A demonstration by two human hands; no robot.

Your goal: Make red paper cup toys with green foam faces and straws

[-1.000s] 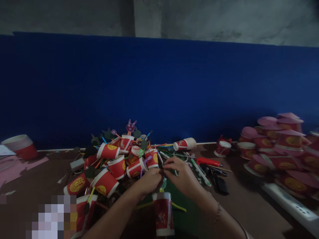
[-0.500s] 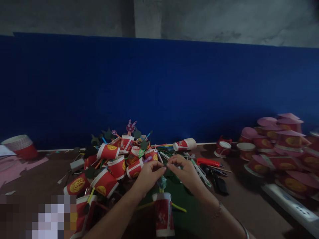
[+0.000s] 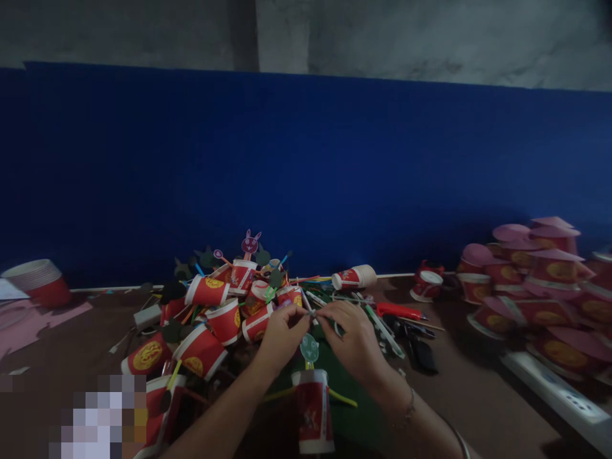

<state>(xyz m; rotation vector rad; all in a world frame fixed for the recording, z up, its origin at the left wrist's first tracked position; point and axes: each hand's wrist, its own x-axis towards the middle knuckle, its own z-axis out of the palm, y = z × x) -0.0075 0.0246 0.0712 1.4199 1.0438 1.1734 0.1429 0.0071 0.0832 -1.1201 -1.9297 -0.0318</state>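
Pinching hands: the left hand [image 3: 281, 335] and right hand [image 3: 351, 338] are meeting fingertip to fingertip, each pressing thumb and forefinger on a small piece [image 3: 312, 313].
Small piece: it is sitting between both sets of fingers, just above a green face cutout [image 3: 310, 349], and is looking too tiny to identify.
Standing cup: a red paper cup [image 3: 314, 414] is standing below the hands, with the green face cutout rising from its top and yellow straws [image 3: 342, 398] sticking out at both sides.
Cup heap: decorated cups [image 3: 201, 352] are lying jumbled beside the left forearm, one carrying a pink rabbit face [image 3: 250, 244].
Right wrist: a thin bracelet [image 3: 410, 408] is circling it.
Beyond the right hand: a red tool [image 3: 399, 310] is lying near stacked cups [image 3: 356, 277] tipped on their side.
Far right: cups with pink paper brims [image 3: 557, 268] are piling up behind a white power strip [image 3: 557, 389].
Far left: nested cups [image 3: 45, 290] are leaning near pink paper [image 3: 62, 319].
Backdrop: a blue panel [image 3: 306, 178] is rising behind everything.
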